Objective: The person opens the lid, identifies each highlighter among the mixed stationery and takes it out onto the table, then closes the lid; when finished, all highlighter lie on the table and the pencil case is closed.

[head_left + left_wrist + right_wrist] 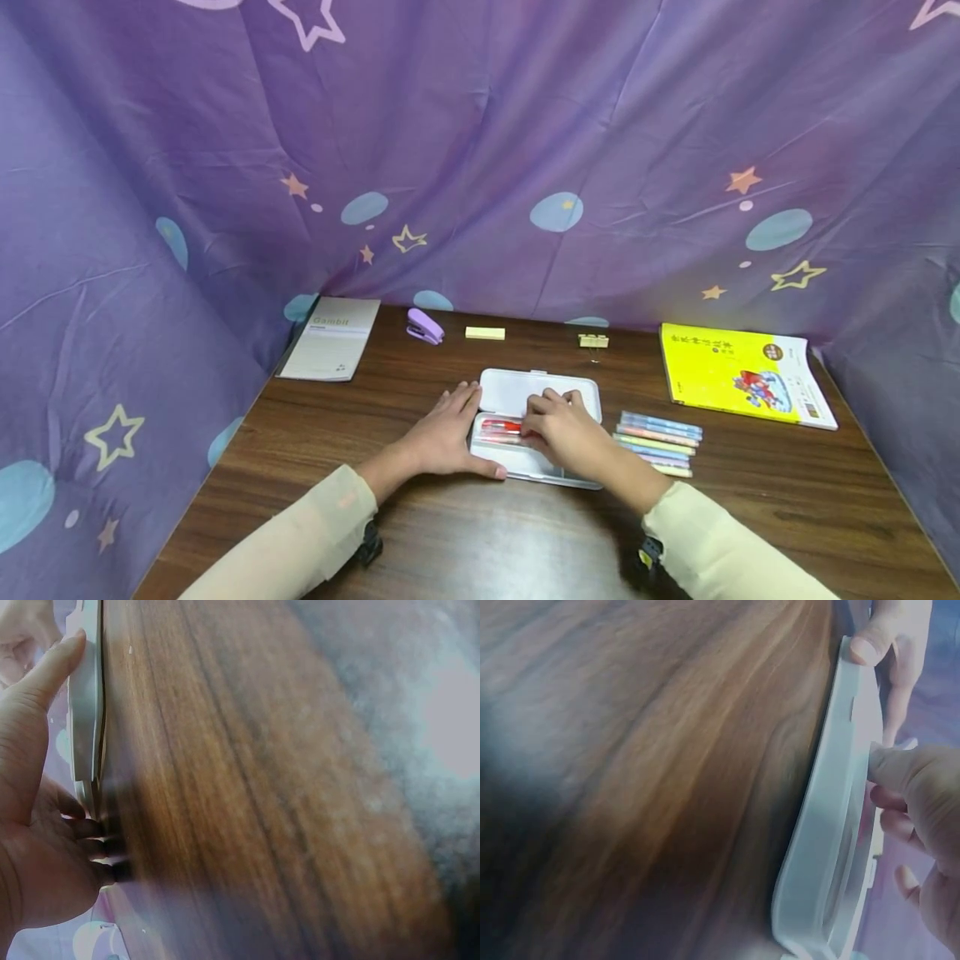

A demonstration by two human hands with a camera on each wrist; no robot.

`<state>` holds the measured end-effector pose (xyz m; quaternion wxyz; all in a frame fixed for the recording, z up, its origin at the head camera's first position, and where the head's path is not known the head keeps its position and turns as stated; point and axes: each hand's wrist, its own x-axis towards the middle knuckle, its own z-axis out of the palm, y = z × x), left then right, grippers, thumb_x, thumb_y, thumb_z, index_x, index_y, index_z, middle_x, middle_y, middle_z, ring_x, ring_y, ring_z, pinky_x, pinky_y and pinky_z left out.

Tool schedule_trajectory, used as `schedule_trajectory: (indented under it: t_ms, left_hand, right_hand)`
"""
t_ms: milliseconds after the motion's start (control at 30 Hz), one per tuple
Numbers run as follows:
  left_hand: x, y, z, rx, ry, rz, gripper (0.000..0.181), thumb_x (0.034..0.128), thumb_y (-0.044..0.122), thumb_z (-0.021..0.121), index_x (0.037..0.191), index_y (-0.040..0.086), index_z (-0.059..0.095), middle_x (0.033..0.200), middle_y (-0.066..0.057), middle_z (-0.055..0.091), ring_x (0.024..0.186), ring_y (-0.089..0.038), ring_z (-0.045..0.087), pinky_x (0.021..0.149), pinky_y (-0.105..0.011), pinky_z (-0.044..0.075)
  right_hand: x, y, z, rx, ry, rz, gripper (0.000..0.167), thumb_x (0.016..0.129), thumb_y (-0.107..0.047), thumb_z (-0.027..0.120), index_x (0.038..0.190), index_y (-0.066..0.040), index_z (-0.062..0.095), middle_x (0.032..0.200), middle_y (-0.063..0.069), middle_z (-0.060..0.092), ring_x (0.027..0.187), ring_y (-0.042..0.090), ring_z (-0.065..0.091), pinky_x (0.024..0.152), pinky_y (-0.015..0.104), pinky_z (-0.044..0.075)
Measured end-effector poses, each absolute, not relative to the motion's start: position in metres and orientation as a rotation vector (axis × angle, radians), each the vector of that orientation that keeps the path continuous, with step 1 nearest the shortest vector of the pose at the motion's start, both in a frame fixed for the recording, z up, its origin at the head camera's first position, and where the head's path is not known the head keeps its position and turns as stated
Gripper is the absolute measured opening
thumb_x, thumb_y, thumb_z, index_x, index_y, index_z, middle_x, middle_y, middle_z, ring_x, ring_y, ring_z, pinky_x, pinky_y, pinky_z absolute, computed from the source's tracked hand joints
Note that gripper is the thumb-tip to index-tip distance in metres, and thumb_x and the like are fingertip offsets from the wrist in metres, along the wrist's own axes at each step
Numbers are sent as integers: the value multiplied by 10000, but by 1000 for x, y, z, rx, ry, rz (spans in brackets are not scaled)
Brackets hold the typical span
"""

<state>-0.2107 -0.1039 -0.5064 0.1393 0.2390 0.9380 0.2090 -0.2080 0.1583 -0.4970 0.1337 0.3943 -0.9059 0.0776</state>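
Observation:
A white pencil case (540, 390) lies unfolded on the table, its lid tipped back. Inside its left part is a red pen (501, 425) among other slim items that I cannot make out clearly. My left hand (450, 429) spreads around the case's left end with straight fingers, the thumb pressing the front edge, as the left wrist view (37, 750) also shows. My right hand (558, 429) reaches into the case with curled fingers and pinches the red pen at its right end. The right wrist view shows its thumb and bent fingers (900, 825) over the case; the grip itself is partly hidden.
Several pastel markers (656, 442) lie side by side right of the case. Behind stand a purple stapler (425, 326), a yellow sticky-note pad (484, 333) and binder clips (593, 342). A notebook (330, 337) lies back left, a yellow book (731, 375) back right. Curtains enclose the table.

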Motion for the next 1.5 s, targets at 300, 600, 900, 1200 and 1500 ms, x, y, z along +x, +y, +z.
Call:
schedule_trajectory:
  t_ms: [300, 600, 900, 1200, 1500]
  left_hand:
    - [-208, -104, -504, 696, 2714, 614, 1463, 781, 857, 810, 1764, 5, 143, 1864, -178, 147, 1747, -358, 111, 1433, -523, 122]
    - [-209, -104, -505, 698, 2718, 609, 1465, 780, 866, 802, 1764, 5, 141, 1864, -180, 146, 1747, -357, 112, 1434, -519, 115]
    - [-209, -104, -504, 687, 2708, 624, 1459, 787, 842, 817, 1763, -1, 134, 1864, -181, 142, 1748, -355, 109, 1436, -512, 114]
    - [-209, -104, -503, 687, 2719, 621, 1473, 774, 839, 830, 1766, 5, 129, 1858, -198, 157, 1743, -372, 124, 1431, -524, 126]
    - [-209, -103, -504, 692, 2716, 617, 1474, 776, 839, 828, 1764, -1, 127, 1859, -197, 150, 1745, -365, 119, 1434, -519, 124]
  right_hand:
    - [-210, 149, -494, 1166, -2637, 160, 159, 897, -310, 924, 876, -245, 781, 961, -92, 671, 902, 129, 570, 853, 478, 535]
    - [-215, 152, -497, 1177, -2609, 208, 143, 887, -288, 917, 871, -224, 789, 935, -88, 648, 889, 131, 553, 843, 452, 526]
    - [-217, 166, -493, 1161, -2564, 208, 158, 852, -279, 909, 871, -227, 762, 929, -86, 624, 914, 139, 563, 837, 460, 513]
    - [-218, 202, -481, 1160, -2489, 219, 194, 817, -194, 947, 886, -192, 766, 926, -62, 631, 904, 171, 559, 780, 428, 476]
    - [-205, 254, -480, 1125, -2453, 204, 237, 789, -187, 961, 887, -192, 747, 940, -61, 624, 886, 142, 530, 740, 398, 426]
